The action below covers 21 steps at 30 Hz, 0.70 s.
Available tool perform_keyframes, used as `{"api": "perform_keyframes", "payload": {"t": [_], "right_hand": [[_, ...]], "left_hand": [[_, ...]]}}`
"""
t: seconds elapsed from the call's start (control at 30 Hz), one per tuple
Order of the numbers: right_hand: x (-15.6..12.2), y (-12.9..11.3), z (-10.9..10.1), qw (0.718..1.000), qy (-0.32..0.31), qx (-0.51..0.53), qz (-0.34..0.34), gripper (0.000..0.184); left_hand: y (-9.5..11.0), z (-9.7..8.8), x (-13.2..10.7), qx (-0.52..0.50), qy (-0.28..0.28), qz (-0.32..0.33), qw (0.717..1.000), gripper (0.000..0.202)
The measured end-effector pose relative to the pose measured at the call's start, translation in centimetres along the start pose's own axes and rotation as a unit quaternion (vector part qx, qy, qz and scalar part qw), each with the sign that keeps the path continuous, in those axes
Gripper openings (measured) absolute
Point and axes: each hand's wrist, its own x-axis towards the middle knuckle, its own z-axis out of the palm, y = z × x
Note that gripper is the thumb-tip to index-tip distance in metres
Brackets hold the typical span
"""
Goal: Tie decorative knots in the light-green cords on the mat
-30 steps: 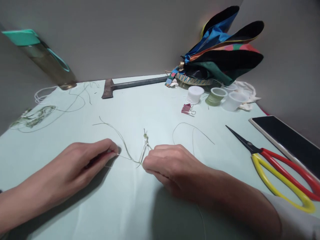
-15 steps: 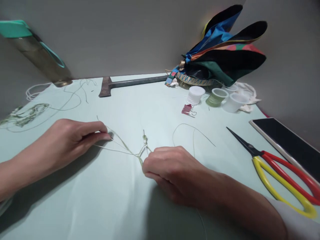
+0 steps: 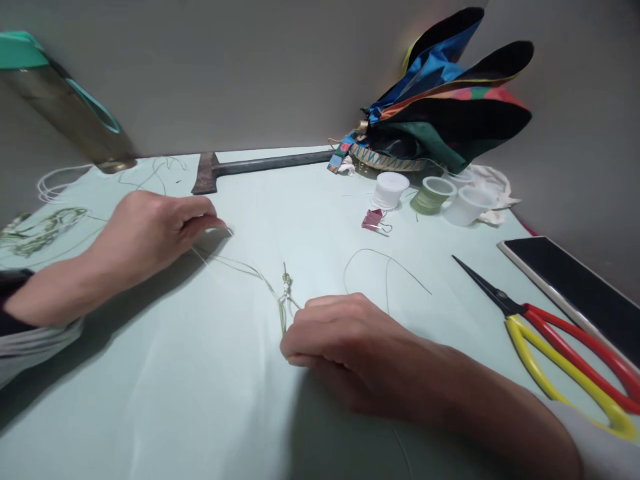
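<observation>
A thin pale green cord point(image 3: 250, 272) with a small knotted piece point(image 3: 286, 288) lies on the light green table point(image 3: 210, 387). My left hand point(image 3: 150, 230) pinches one end of the cord at upper left, fingers pressed together. My right hand point(image 3: 345, 347) is closed on the cord just below the knot, near the table's middle. The strand runs taut between both hands. Loose cord ends point(image 3: 385, 263) curl to the right of the knot.
Scissors with red and yellow handles point(image 3: 560, 340) and a dark phone point(image 3: 575, 287) lie at right. Thread spools point(image 3: 390, 190) and small cups point(image 3: 467, 203), a pink binder clip point(image 3: 373, 219), a colourful cloth bag point(image 3: 445, 113), a hammer point(image 3: 250, 167), a bottle point(image 3: 60, 100) and tangled cords point(image 3: 40, 230) stand behind.
My left hand has drawn the cord end away to the upper left, stretching the strand longer. My right hand has stayed closed near the knot, shifting slightly toward me.
</observation>
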Motion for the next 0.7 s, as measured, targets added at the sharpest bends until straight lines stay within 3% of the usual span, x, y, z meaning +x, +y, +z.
{"api": "perform_keyframes", "payload": {"t": [0.1, 0.27, 0.53, 0.7], "right_hand": [[0.1, 0.1, 0.0, 1.000, 0.001, 0.002, 0.001, 0.037], [0.1, 0.4, 0.0, 1.000, -0.008, 0.010, 0.002, 0.035], [0.4, 0.1, 0.1, 1.000, -0.008, 0.003, 0.007, 0.032], [0.5, 0.3, 0.2, 1.000, -0.018, 0.002, 0.011, 0.030]], "left_hand": [[1.2, 0.0, 1.7, 0.035, -0.032, -0.018, 0.999, 0.019], [2.8, 0.1, 3.8, 0.062, -0.061, -0.007, 0.996, 0.022], [3.8, 0.7, 4.3, 0.040, -0.074, 0.041, 0.996, 0.026], [4.6, 1.0, 4.6, -0.021, -0.068, 0.029, 0.997, 0.026]]}}
